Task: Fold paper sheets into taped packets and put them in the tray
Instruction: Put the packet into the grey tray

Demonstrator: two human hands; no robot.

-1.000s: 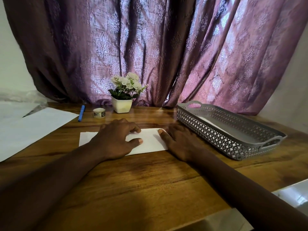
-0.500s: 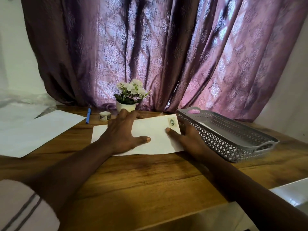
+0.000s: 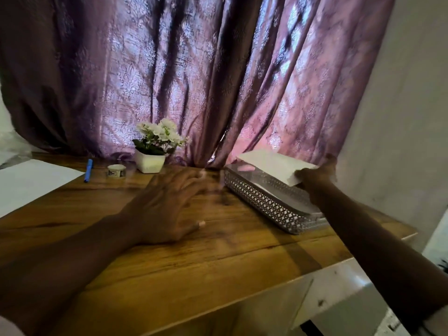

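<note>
The right hand (image 3: pixel 317 177) is gripping one folded paper packet (image 3: pixel 271 166) by its near corner, holding it above the one grey tray (image 3: pixel 264 197) at far right. The left hand (image 3: pixel 167 202) is lying blurred over the table (image 3: pixel 194 263), fingers spread and holding nothing. One loose sheet (image 3: pixel 31 183), one blue pen (image 3: pixel 88 170) and one tape roll (image 3: pixel 116 170) are sitting at far left.

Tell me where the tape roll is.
Head view, far left of the table: the tape roll sits between the blue pen and the white flower pot, near the curtain.

Curtain (image 3: pixel 194 81): purple-mauve with a pale damask floral print. Tray (image 3: pixel 266 200): grey with diamond lattice cut-outs; table (image 3: pixel 218 263): brown wood grain. Folded paper (image 3: pixel 271 166) and loose sheet (image 3: pixel 31 183) white, pen (image 3: pixel 88 170) blue, flowers (image 3: pixel 160 134) white with green leaves in a white pot (image 3: pixel 150 163).
</note>
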